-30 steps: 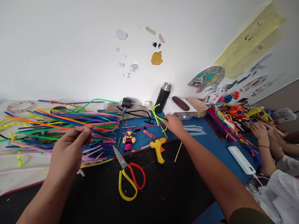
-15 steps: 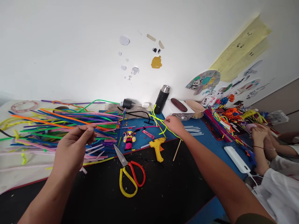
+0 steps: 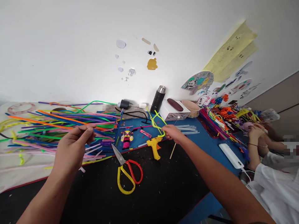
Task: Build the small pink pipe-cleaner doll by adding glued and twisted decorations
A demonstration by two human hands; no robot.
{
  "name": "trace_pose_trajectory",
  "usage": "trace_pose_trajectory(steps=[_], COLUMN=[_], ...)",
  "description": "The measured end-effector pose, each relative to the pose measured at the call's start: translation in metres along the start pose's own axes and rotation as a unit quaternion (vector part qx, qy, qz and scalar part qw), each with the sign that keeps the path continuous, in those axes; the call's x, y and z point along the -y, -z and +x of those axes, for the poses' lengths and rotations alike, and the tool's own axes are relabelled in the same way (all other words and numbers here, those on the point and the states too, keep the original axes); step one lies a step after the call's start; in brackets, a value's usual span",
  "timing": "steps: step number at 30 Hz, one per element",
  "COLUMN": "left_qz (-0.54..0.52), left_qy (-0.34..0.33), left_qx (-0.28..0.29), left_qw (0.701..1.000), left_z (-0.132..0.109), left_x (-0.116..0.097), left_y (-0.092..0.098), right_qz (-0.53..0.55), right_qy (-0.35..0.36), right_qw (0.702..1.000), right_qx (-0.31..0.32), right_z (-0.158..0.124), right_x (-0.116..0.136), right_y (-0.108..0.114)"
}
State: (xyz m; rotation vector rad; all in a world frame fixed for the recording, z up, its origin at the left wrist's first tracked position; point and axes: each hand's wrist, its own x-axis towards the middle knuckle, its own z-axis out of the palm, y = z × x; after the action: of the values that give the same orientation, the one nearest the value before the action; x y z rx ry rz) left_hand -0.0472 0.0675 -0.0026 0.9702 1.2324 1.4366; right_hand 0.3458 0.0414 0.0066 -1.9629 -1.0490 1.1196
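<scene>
In the head view my right hand (image 3: 172, 132) is closed around bright yellow-green pipe cleaners (image 3: 156, 122), which stick out bent and crossed to its left. My left hand (image 3: 74, 144) is raised in front of the pipe cleaner pile (image 3: 53, 124), thumb and forefinger pinched together. Whatever is between those fingertips, if anything, is too small to make out. Below the right hand lies a yellow glue gun (image 3: 154, 148). Scissors (image 3: 126, 169) with one yellow and one red handle lie open on the black mat. A small pipe cleaner doll (image 3: 126, 137) rests between the hands.
A black thermos (image 3: 158, 99) stands by the wall beside a white box (image 3: 174, 112) and a bowl (image 3: 191, 107). Clear glue sticks (image 3: 188, 129), a wooden stick (image 3: 173, 151) and a white power bank (image 3: 231, 155) lie to the right. Another person's hands (image 3: 255, 133) work at far right.
My right hand has come slightly down and nearer, and the yellow-green pipe cleaners have shifted with it. My left hand keeps its pinch in nearly the same place. The view has turned slightly right.
</scene>
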Motion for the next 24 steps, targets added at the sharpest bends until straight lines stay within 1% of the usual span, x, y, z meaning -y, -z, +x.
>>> trace_pose_trajectory(steps=[3, 7, 10, 12, 14, 16, 18, 20, 22, 24], left_qz=[0.000, -0.004, 0.014, 0.043, 0.073, 0.092, 0.103, 0.115, 0.126, 0.130], left_qy=[-0.001, -0.007, 0.002, -0.003, -0.019, -0.031, -0.036, -0.035, -0.034, -0.035], left_qx=[0.010, 0.029, 0.050, 0.091, 0.122, 0.138, 0.143, 0.153, 0.181, 0.224], left_qw=[1.000, 1.000, 0.999, 0.995, 0.990, 0.986, 0.984, 0.981, 0.975, 0.965], left_z=[0.001, -0.002, -0.010, -0.016, -0.021, -0.025, -0.027, -0.029, -0.031, -0.036], left_x=[0.003, 0.003, 0.000, -0.003, -0.005, -0.007, -0.007, -0.008, -0.009, -0.011], left_y=[0.002, 0.001, -0.005, -0.009, -0.013, -0.016, -0.018, -0.019, -0.021, -0.022], right_qz=[0.065, 0.146, 0.202, 0.236, 0.261, 0.280, 0.298, 0.312, 0.317, 0.312], right_qy=[-0.016, -0.009, 0.022, 0.040, 0.043, 0.044, 0.056, 0.076, 0.091, 0.105], right_qw=[0.997, 0.987, 0.978, 0.969, 0.961, 0.955, 0.950, 0.946, 0.944, 0.944], right_qx=[0.045, 0.062, 0.052, 0.053, 0.073, 0.085, 0.071, 0.039, 0.012, 0.002], right_z=[-0.015, -0.035, -0.047, -0.052, -0.052, -0.050, -0.048, -0.048, -0.051, -0.056], right_x=[-0.008, -0.011, -0.003, 0.005, 0.013, 0.019, 0.023, 0.024, 0.025, 0.026], right_y=[-0.013, -0.035, -0.054, -0.065, -0.074, -0.079, -0.083, -0.088, -0.096, -0.107])
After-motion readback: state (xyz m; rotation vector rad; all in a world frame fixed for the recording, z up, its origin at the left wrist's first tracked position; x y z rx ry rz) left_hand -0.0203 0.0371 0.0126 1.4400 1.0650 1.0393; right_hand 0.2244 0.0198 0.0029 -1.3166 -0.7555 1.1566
